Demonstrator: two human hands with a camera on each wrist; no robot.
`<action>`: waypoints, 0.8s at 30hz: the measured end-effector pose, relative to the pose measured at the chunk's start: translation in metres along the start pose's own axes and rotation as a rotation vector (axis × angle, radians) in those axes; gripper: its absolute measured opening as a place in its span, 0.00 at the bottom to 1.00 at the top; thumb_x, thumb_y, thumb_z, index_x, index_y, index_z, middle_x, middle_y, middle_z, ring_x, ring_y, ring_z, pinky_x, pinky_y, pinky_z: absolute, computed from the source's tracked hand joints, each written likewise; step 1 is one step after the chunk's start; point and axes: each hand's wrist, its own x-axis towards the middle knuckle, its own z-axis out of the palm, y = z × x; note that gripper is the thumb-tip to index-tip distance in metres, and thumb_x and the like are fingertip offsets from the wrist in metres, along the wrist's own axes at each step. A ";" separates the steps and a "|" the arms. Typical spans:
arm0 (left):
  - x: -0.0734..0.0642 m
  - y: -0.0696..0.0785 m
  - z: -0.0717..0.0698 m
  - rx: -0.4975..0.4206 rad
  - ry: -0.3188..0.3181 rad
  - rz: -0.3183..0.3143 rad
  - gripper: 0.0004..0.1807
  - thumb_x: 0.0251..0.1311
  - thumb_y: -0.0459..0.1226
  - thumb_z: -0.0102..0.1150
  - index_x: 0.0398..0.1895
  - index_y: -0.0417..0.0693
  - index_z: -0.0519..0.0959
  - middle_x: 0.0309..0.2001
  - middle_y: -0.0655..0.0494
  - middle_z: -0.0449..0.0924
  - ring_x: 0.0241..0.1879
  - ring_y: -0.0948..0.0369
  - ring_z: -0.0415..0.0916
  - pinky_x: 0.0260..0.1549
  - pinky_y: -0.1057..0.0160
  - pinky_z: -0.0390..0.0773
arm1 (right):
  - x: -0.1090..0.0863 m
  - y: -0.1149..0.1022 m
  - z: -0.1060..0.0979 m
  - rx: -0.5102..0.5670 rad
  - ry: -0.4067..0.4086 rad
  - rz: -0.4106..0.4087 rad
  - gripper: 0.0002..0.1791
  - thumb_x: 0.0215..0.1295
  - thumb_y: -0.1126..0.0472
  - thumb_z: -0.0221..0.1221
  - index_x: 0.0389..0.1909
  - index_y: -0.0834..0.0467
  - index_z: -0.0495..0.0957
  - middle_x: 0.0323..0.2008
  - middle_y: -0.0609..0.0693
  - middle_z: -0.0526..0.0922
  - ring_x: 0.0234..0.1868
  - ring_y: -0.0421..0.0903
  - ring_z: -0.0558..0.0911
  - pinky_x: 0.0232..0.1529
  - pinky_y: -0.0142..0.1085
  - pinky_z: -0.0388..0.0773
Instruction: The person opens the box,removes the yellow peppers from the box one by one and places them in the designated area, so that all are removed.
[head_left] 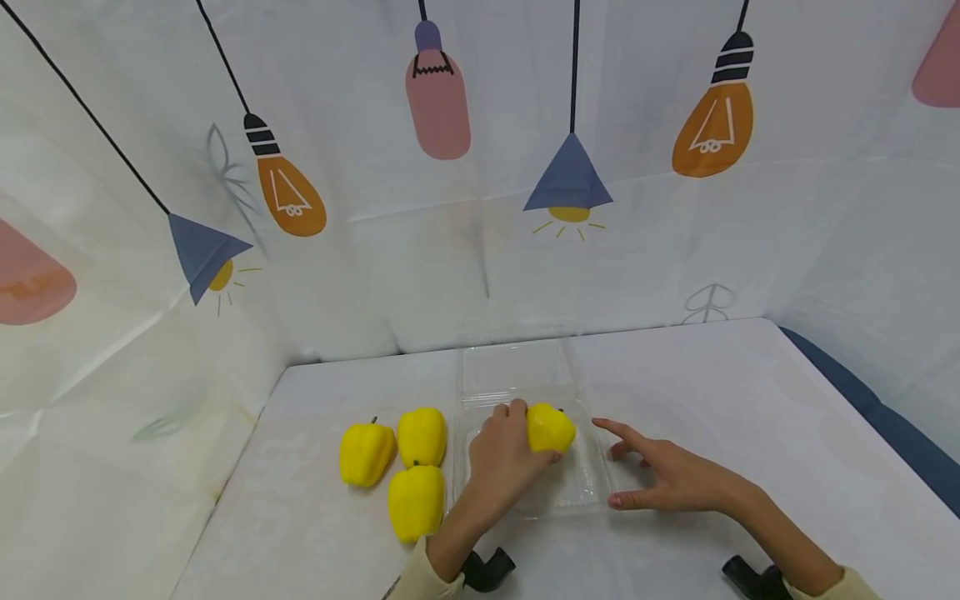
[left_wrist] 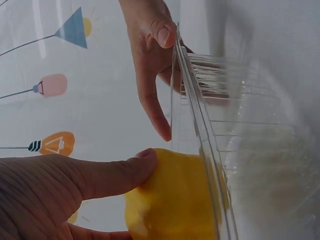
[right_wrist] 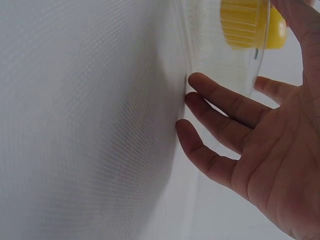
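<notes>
In the head view a clear plastic clamshell box (head_left: 558, 492) lies with its lid (head_left: 513, 367) folded back toward the wall. My left hand (head_left: 502, 458) grips a yellow bell pepper (head_left: 551, 428) between thumb and fingers over the box. From the left wrist view, the pepper (left_wrist: 170, 197) sits partly below the rim of the clear wall. Beside the box's right edge, my right hand (head_left: 667, 473) has its fingers spread and holds nothing. The right wrist view shows its fingertips (right_wrist: 200, 80) close to the box wall (right_wrist: 225, 65).
Left of the box stand more yellow bell peppers: one at the far left (head_left: 366, 452), one behind (head_left: 422, 436) and one nearer me (head_left: 416, 502). They rest on a white table (head_left: 300, 500). A white curtain (head_left: 375, 275) printed with lamps hangs behind the table.
</notes>
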 end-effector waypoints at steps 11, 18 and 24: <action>-0.005 -0.014 -0.017 -0.065 0.012 -0.032 0.37 0.40 0.59 0.70 0.50 0.49 0.71 0.41 0.56 0.74 0.33 0.61 0.71 0.34 0.61 0.76 | 0.000 -0.002 0.000 0.016 -0.003 0.009 0.54 0.51 0.37 0.65 0.73 0.41 0.44 0.53 0.49 0.76 0.49 0.51 0.76 0.46 0.55 0.74; -0.008 -0.021 -0.029 -0.156 -0.030 -0.051 0.37 0.38 0.63 0.69 0.47 0.51 0.73 0.43 0.58 0.77 0.35 0.63 0.72 0.36 0.61 0.75 | -0.001 -0.002 -0.001 0.016 -0.006 0.002 0.54 0.51 0.37 0.65 0.73 0.42 0.44 0.53 0.48 0.76 0.48 0.50 0.76 0.46 0.53 0.75; -0.011 -0.025 -0.037 -0.184 -0.048 -0.069 0.38 0.37 0.64 0.68 0.47 0.51 0.72 0.43 0.58 0.76 0.36 0.62 0.70 0.36 0.61 0.73 | 0.000 -0.001 -0.001 0.015 -0.005 0.000 0.54 0.51 0.37 0.64 0.73 0.41 0.43 0.53 0.48 0.76 0.48 0.49 0.76 0.46 0.52 0.75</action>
